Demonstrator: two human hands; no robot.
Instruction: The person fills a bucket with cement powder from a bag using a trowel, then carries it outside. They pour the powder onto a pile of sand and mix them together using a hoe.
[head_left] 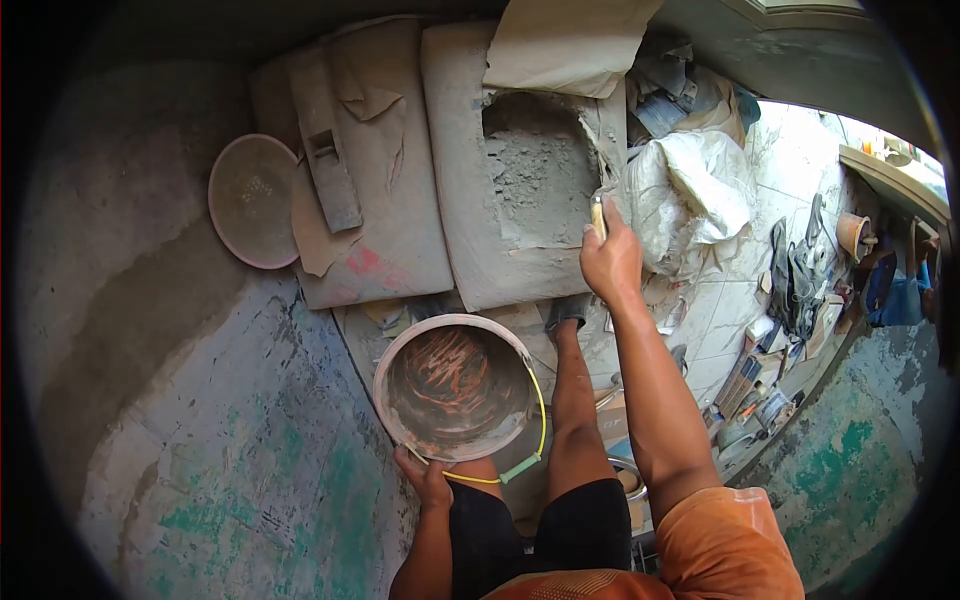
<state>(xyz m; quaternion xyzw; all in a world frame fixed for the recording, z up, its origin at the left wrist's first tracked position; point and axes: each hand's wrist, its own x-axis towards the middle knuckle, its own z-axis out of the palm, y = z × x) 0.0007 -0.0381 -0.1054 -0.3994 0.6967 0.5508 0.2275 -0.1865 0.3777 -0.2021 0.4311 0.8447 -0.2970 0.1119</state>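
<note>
My right hand [613, 262] is closed round the light wooden handle of what looks like a trowel [598, 215]; its blade is hard to make out against the bag. The hand is at the right edge of an opening in a torn paper bag [460, 230], where grey cement powder [540, 180] lies loose and lumpy. Below, my left hand [428, 480] grips the near rim of a round bucket [460, 405], tilted toward me between the bag and my legs. Its inside is coated grey with reddish scrape marks. A yellow wire handle with a green grip [520, 468] hangs down its right side.
A second paper bag [390, 180] lies to the left, with a wooden float [330, 170] on it. Beside it is a round basin or sieve [250, 200]. A white sack [690, 190] stands at right, with scattered tools and debris [770, 390] beyond.
</note>
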